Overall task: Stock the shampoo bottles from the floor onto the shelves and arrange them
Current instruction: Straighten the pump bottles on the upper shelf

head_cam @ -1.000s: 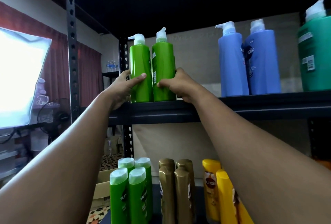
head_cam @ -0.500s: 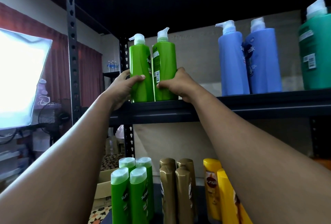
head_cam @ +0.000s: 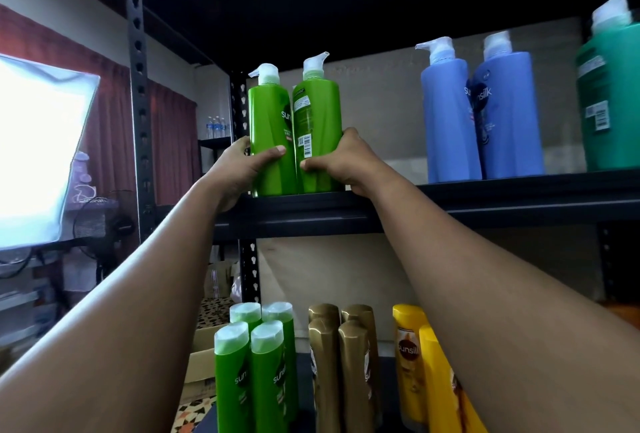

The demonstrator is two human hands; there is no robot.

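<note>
Two green pump bottles stand side by side at the left end of the upper black shelf (head_cam: 485,206). My left hand (head_cam: 242,169) wraps the left green pump bottle (head_cam: 268,121) low on its body. My right hand (head_cam: 343,164) grips the right green pump bottle (head_cam: 317,110), whose back label and barcode face me. Both bottles are upright and touch each other.
Two blue pump bottles (head_cam: 481,117) and a teal pump bottle (head_cam: 609,100) stand further right on the same shelf. On the lower shelf are several small green bottles (head_cam: 254,370), gold bottles (head_cam: 341,363) and yellow bottles (head_cam: 415,370). A black upright post (head_cam: 136,86) rises at the left.
The right green bottle has been turned, so its back label and barcode now face me more. Both hands stay on the bottles in nearly the same place.
</note>
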